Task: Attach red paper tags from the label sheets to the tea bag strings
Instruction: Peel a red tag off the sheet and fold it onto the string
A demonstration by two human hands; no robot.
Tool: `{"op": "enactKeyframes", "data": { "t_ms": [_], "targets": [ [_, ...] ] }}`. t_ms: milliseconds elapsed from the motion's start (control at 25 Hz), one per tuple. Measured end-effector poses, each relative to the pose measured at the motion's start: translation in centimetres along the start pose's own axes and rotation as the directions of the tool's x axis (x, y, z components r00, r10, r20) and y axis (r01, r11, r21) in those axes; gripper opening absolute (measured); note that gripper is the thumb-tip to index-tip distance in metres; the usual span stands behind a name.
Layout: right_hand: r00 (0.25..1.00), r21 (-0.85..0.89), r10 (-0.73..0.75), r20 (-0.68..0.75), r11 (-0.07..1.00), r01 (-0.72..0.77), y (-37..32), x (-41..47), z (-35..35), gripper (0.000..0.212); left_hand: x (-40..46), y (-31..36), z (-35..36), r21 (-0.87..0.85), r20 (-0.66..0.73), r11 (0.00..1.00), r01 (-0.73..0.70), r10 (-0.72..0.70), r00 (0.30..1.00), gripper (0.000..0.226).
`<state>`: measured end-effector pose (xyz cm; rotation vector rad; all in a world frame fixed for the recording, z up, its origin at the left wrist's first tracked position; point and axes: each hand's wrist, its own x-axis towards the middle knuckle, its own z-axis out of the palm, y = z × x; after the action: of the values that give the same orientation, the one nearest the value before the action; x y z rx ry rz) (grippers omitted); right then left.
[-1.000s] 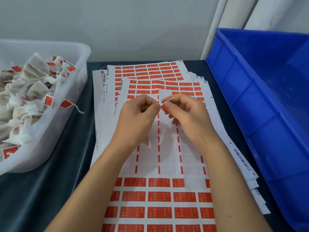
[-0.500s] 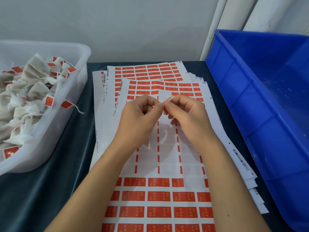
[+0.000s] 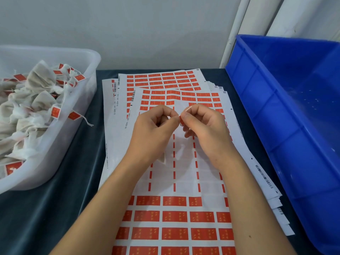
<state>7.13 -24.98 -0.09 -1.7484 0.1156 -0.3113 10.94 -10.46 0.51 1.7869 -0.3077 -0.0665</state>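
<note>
Left hand [image 3: 156,126]: fingers curled, thumb and forefinger pinched together; the grip seems to hold a fine tea bag string, too thin to make out for certain.
Right hand [image 3: 204,124]: fingers curled, the grip closed on a small red paper tag [image 3: 181,120] between thumb and forefinger, the tag folded and seen edge-on.
Meeting point: the two pinches touch tip to tip above the top label sheet.
Tea bag [image 3: 162,157]: a pale corner of it shows under the left wrist, lying on the sheet; the rest is hidden by the hand.
Label sheets [image 3: 176,214]: a fanned stack on the dark table [image 3: 55,208]; the top sheet has its middle rows peeled bare, with full red rows near the person and at the far end.
White bin [image 3: 81,115]: at the left, heaped with tea bags already carrying red tags; one tag and string hang over its rim.
Blue crate [image 3: 276,137]: at the right, just beside the sheet stack.
</note>
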Motion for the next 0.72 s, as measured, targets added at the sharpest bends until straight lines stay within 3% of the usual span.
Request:
{"op": "enactKeyframes", "data": {
  "t_ms": [720],
  "targets": [
    [1.000, -0.005, -0.020, -0.004, 1.000, 0.020, 0.34, 0.26, 0.53, 0.015, 0.02, -0.39, 0.26, 0.007, 0.011, 1.000, -0.010, 0.010, 1.000, 0.015]
  ]
}}
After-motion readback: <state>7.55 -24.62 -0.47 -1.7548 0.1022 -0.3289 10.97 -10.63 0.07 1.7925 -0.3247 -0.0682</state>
